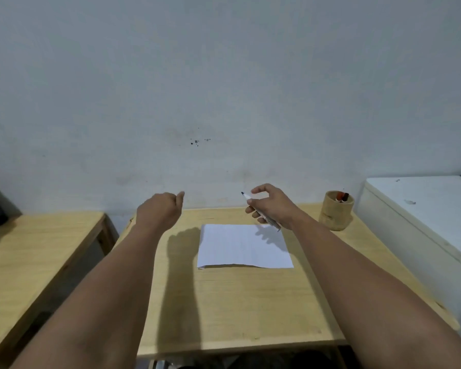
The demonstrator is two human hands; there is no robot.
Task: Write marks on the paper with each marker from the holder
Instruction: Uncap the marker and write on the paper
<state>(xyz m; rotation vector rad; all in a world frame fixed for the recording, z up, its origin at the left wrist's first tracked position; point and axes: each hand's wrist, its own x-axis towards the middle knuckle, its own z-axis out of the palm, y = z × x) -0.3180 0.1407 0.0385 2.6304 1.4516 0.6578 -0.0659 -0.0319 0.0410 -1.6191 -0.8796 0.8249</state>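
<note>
Marker [260, 212] lies gripped in right hand [273, 206] fingers [253, 209] above paper [244, 246].

Two bare forearms enter from the lower edge. Neither arm carries a sleeve, and no cuff edge appears up to the frame boundary. The left hand [161, 209] and the right hand [273, 205] are ungloved. Wrists and visible fingers carry no watch, band or ring.
</note>
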